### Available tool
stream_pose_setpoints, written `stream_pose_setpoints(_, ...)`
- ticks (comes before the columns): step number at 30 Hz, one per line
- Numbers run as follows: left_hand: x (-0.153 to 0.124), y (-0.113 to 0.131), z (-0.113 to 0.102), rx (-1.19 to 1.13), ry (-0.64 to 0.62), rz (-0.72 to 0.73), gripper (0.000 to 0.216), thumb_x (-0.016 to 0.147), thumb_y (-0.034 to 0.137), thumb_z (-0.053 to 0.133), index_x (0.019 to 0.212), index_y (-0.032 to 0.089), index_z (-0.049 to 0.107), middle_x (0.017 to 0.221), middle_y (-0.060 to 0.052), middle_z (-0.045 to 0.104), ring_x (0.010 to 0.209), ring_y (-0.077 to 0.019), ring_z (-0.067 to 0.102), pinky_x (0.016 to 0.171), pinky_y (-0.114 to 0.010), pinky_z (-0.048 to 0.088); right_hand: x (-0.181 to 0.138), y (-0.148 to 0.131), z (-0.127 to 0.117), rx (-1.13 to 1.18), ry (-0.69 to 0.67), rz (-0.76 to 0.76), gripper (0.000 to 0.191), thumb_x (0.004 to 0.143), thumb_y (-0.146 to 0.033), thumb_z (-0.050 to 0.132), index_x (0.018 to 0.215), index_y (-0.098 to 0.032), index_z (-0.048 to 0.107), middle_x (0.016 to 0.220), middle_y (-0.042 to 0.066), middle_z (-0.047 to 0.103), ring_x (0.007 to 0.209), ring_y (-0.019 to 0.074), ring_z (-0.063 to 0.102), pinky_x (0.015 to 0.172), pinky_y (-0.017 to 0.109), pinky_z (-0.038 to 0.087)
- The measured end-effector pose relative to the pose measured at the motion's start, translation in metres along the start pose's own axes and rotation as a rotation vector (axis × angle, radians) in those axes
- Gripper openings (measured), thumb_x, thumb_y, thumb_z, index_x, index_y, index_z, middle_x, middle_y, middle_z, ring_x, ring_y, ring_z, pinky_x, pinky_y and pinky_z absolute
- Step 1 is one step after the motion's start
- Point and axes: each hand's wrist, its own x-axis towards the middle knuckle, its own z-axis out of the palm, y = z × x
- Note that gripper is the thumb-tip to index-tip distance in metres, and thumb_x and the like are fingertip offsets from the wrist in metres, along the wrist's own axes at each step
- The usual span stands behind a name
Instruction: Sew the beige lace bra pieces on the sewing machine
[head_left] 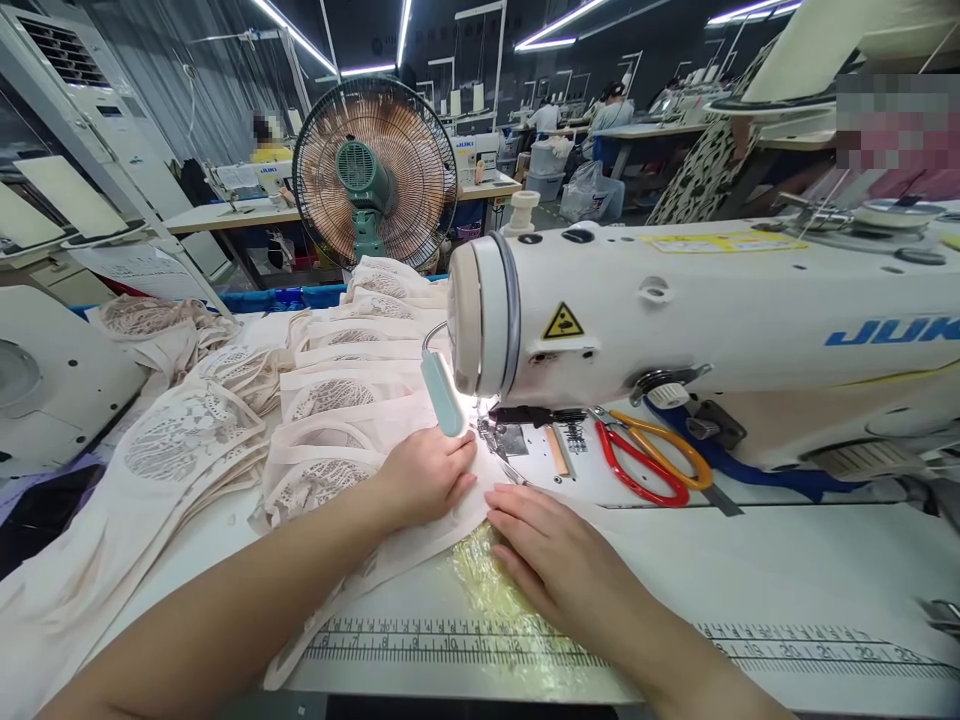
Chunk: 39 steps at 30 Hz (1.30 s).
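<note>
One left hand point(427, 476) — curled, whether pinching I cannot tell — and one right hand point(546, 545), flat, fingers slightly spread, touch one pale garment point(459, 514), one fan point(364, 168) beyond.

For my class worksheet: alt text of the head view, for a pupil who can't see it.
A person's left hand and right hand rest on pale fabric at a white JUKI sewing machine. Lace-panelled pieces are piled to the left, scissors with red and orange handles lie to the right, and a large fan stands behind.
</note>
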Motion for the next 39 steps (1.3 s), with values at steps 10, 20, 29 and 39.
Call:
stream_pose_setpoints(10, 0.0, -0.002, -0.002, -0.011, 0.02, 0.015, 0.036, 0.092, 0.032, 0.037, 0.116, 0.011, 0.055, 0.122, -0.014, 0.059, 0.103, -0.026, 0.058, 0.072, -0.037, 0.052, 0.001, 0.0, -0.001, -0.015, 0.024, 0.001, 0.024, 0.087, -0.016, 0.045, 0.105, -0.015, 0.063, 0.113, 0.012, 0.066, 0.108, 0.0248, 0.06, 0.094, 0.045, 0.052)
stream_pose_setpoints(20, 0.009, -0.022, -0.001, 0.065, 0.033, 0.074, 0.037, 0.092, 0.031, 0.036, 0.116, 0.01, 0.055, 0.112, -0.014, 0.063, 0.102, -0.027, 0.057, 0.082, -0.04, 0.051, 0.002, 0.001, -0.001, -0.036, -0.013, 0.014, 0.026, 0.088, -0.016, 0.043, 0.105, -0.012, 0.063, 0.117, 0.014, 0.065, 0.113, 0.026, 0.058, 0.095, 0.044, 0.051)
stream_pose_setpoints(29, 0.005, 0.006, -0.032, 0.022, -0.023, 0.103, 0.026, 0.089, 0.028, 0.039, 0.081, 0.015, 0.06, 0.091, -0.009, 0.063, 0.077, -0.0196, 0.059, 0.065, -0.033, 0.05, 0.004, 0.001, -0.002, -0.085, 0.011, 0.09, 0.028, 0.087, -0.017, 0.044, 0.106, -0.013, 0.064, 0.119, 0.014, 0.064, 0.102, 0.0267, 0.062, 0.084, 0.046, 0.055)
stream_pose_setpoints(39, -0.011, 0.006, -0.013, 0.021, 0.079, 0.25, 0.027, 0.096, 0.015, 0.035, 0.112, 0.014, 0.058, 0.112, -0.01, 0.064, 0.104, -0.0211, 0.057, 0.087, -0.04, 0.048, 0.005, 0.005, 0.006, -0.119, -0.049, 0.202, 0.033, 0.086, -0.018, 0.043, 0.112, -0.013, 0.063, 0.125, 0.014, 0.061, 0.101, 0.0262, 0.064, 0.079, 0.043, 0.056)
